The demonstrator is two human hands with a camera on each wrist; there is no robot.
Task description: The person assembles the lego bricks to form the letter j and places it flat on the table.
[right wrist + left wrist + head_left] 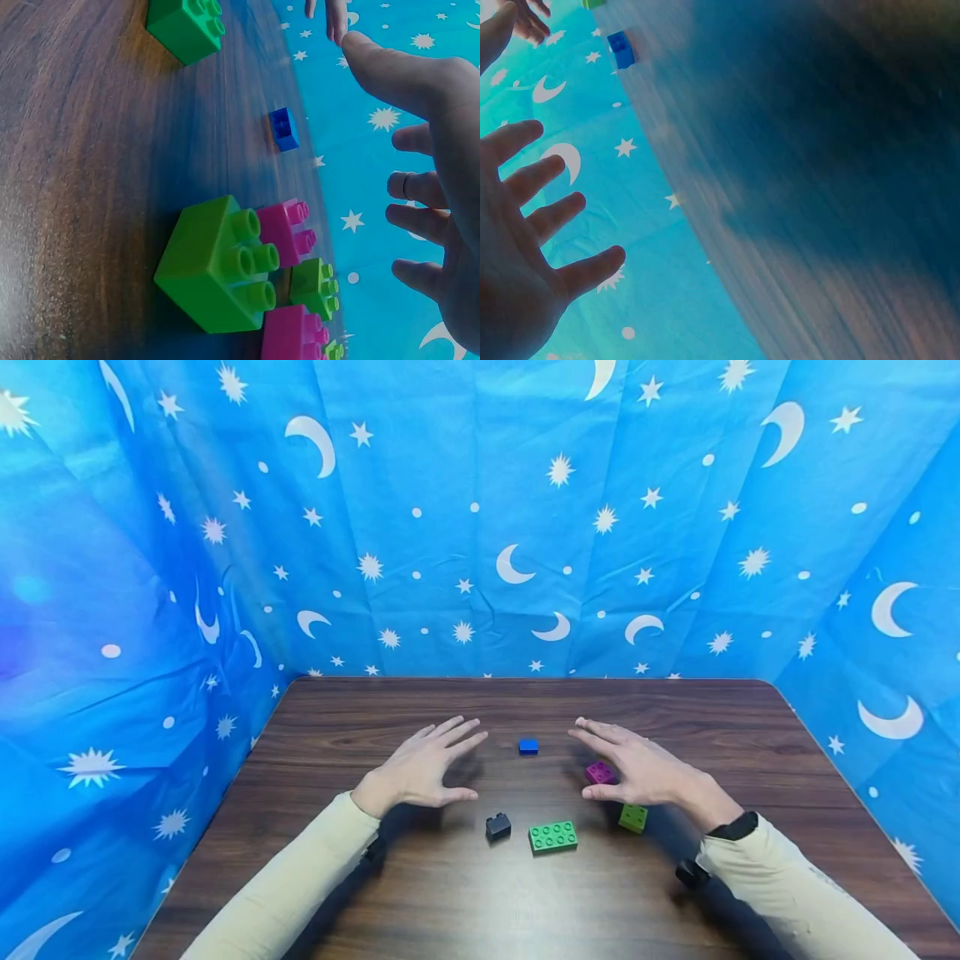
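My left hand hovers over the left half of the table, fingers straight and spread, holding nothing. Across from it, my right hand is also spread and holds nothing; a ring shows on one finger in the right wrist view. Between the fingertips, farther back, lies a small blue brick. A magenta brick and a lime green brick lie partly hidden by the right hand. Nearer the front are a black brick and a longer green brick.
The right wrist view shows a second magenta brick and another lime green brick beside the others, covered by my right hand in the head view. A blue curtain with moons and stars surrounds the back and sides of the wooden table.
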